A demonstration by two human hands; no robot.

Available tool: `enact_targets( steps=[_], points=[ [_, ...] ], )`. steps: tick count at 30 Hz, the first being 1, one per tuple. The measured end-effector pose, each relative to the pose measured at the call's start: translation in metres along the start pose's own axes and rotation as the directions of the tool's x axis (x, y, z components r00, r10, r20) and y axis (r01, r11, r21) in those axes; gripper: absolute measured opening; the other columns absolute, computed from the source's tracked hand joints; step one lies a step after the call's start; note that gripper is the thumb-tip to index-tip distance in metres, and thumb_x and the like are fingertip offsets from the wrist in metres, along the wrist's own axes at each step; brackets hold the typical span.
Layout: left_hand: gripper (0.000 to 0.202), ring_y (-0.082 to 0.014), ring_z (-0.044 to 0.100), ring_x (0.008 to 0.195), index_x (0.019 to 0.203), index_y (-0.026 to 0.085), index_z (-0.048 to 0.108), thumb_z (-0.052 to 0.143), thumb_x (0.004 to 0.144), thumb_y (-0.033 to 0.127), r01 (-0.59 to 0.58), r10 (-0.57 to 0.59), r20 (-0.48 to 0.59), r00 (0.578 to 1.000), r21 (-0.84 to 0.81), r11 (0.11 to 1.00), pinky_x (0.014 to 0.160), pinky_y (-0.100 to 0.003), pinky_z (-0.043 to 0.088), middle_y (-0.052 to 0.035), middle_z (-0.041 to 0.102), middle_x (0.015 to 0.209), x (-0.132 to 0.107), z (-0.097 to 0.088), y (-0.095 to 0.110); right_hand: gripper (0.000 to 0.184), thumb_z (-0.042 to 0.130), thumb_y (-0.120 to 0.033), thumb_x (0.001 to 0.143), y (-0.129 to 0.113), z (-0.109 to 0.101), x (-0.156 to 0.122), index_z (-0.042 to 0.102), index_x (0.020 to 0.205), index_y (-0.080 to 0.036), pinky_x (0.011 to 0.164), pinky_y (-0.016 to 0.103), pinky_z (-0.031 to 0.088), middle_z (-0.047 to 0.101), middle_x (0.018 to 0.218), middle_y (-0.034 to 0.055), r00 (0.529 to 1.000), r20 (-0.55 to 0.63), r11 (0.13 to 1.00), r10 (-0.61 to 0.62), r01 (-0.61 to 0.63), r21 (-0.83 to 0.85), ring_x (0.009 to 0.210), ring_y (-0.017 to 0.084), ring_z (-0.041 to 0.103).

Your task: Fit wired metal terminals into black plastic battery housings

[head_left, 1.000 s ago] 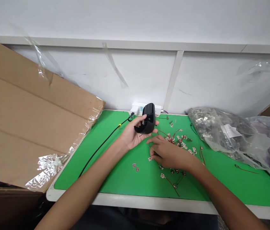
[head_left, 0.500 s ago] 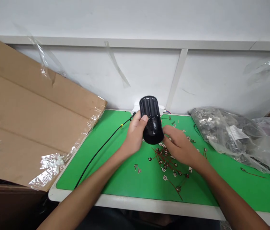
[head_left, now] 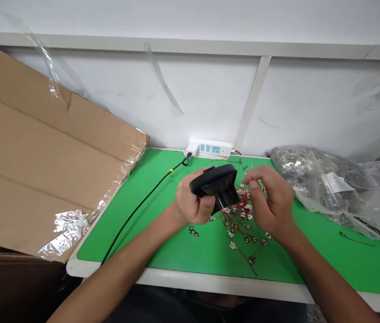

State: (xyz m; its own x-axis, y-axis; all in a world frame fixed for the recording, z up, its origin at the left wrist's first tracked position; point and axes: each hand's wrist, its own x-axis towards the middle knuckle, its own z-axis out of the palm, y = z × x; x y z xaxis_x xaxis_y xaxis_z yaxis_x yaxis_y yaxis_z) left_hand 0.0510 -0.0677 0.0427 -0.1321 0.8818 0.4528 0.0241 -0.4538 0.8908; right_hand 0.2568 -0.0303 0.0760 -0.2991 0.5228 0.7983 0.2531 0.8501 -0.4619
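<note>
My left hand (head_left: 190, 202) is wrapped around a black plastic housing (head_left: 222, 179), raised over the work mat and tilted so that its wide rim and hollow end face me. To its right, apart from the housing, my right hand (head_left: 271, 197) has its thumb and forefinger pinched together. Whatever is between those fingertips is too small or hidden to make out. Beneath both hands lie several small metal battery contacts (head_left: 232, 245), some with thin red wires. Two loose contacts (head_left: 196, 234) sit left of the pile.
A white power strip (head_left: 216, 149) with a plugged-in adapter and black cable (head_left: 139, 205) stands against the wall. Clear plastic bags (head_left: 306, 177) of metal parts lie at right. A large cardboard box (head_left: 51, 148) borders the green mat (head_left: 176, 258) on the left.
The housing has been turned from showing its battery compartment to showing its rim and hollow end. My right hand has come off the housing and moved right and up, fingers pinched.
</note>
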Motion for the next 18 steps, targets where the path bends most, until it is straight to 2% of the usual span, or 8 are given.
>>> enact_targets(
  steps=[2, 4, 6, 9, 11, 15, 18],
  points=[
    [0.042, -0.0382, 0.07, 0.115, 0.11, 0.024, 0.067, 0.077, 0.075, 0.044, -0.135, 0.128, 0.055, 0.99, 0.15, 0.979, 0.111, -0.057, 0.05, -0.0149, 0.075, 0.117, 0.001, 0.003, 0.008, 0.019, 0.053, -0.01, 0.094, -0.009, -0.002, -0.003, 0.062, 0.099, -0.026, 0.062, 0.039, 0.048, 0.064, 0.08, 0.0034, 0.989, -0.042, 0.989, -0.144, 0.143, -0.03, 0.072, 0.022, 0.061],
    [0.039, -0.0367, 0.072, 0.109, 0.11, 0.023, 0.07, 0.074, 0.076, 0.043, -0.173, 0.149, 0.118, 0.982, 0.233, 0.957, 0.109, -0.056, 0.051, -0.0145, 0.076, 0.114, 0.002, 0.005, 0.01, 0.023, 0.06, -0.008, 0.088, -0.017, 0.0, -0.007, 0.064, 0.104, -0.025, 0.06, 0.039, 0.049, 0.068, 0.082, 0.0051, 0.971, -0.01, 0.969, -0.24, 0.239, -0.07, 0.071, 0.023, 0.062],
    [0.04, -0.036, 0.072, 0.108, 0.112, 0.023, 0.071, 0.073, 0.078, 0.045, -0.212, 0.184, 0.124, 0.975, 0.269, 0.94, 0.109, -0.054, 0.05, -0.0138, 0.077, 0.113, 0.001, 0.005, 0.004, 0.028, 0.064, -0.01, 0.086, -0.022, 0.004, -0.011, 0.065, 0.108, -0.025, 0.06, 0.04, 0.051, 0.071, 0.085, 0.0063, 0.961, 0.04, 0.955, -0.273, 0.276, -0.11, 0.072, 0.024, 0.065],
    [0.042, -0.0346, 0.071, 0.111, 0.121, 0.025, 0.069, 0.069, 0.083, 0.042, -0.284, 0.247, 0.161, 0.956, 0.27, 0.92, 0.111, -0.053, 0.048, -0.0122, 0.076, 0.121, -0.003, 0.007, -0.009, 0.026, 0.068, -0.014, 0.087, -0.026, 0.01, -0.014, 0.064, 0.109, -0.027, 0.062, 0.042, 0.052, 0.074, 0.085, 0.0061, 0.97, 0.06, 0.961, -0.234, 0.24, -0.134, 0.073, 0.025, 0.067],
    [0.043, -0.0342, 0.071, 0.112, 0.127, 0.025, 0.067, 0.065, 0.088, 0.043, -0.288, 0.243, 0.184, 0.952, 0.278, 0.917, 0.112, -0.052, 0.047, -0.0122, 0.075, 0.125, -0.005, 0.009, -0.012, 0.023, 0.068, -0.015, 0.089, -0.027, 0.012, -0.014, 0.064, 0.108, -0.027, 0.063, 0.042, 0.053, 0.075, 0.086, 0.006, 0.982, 0.036, 0.974, -0.185, 0.188, -0.129, 0.074, 0.025, 0.069],
    [0.049, -0.0365, 0.069, 0.116, 0.127, 0.022, 0.068, 0.059, 0.092, 0.054, -0.236, 0.208, 0.125, 0.97, 0.285, 0.929, 0.112, -0.051, 0.049, -0.0135, 0.074, 0.12, -0.008, 0.014, -0.006, 0.022, 0.066, -0.012, 0.09, -0.03, 0.013, -0.014, 0.065, 0.107, -0.027, 0.06, 0.04, 0.053, 0.075, 0.084, 0.0057, 0.99, 0.0, 0.982, -0.144, 0.143, -0.122, 0.073, 0.024, 0.071],
    [0.05, -0.0357, 0.071, 0.112, 0.124, 0.021, 0.067, 0.06, 0.092, 0.058, -0.268, 0.235, 0.149, 0.96, 0.267, 0.926, 0.107, -0.049, 0.052, -0.0122, 0.074, 0.114, -0.005, 0.016, -0.001, 0.019, 0.066, -0.013, 0.091, -0.033, 0.013, -0.014, 0.066, 0.104, -0.026, 0.058, 0.039, 0.052, 0.075, 0.082, 0.0052, 0.989, -0.007, 0.979, -0.144, 0.142, -0.144, 0.07, 0.023, 0.07]
  ],
)
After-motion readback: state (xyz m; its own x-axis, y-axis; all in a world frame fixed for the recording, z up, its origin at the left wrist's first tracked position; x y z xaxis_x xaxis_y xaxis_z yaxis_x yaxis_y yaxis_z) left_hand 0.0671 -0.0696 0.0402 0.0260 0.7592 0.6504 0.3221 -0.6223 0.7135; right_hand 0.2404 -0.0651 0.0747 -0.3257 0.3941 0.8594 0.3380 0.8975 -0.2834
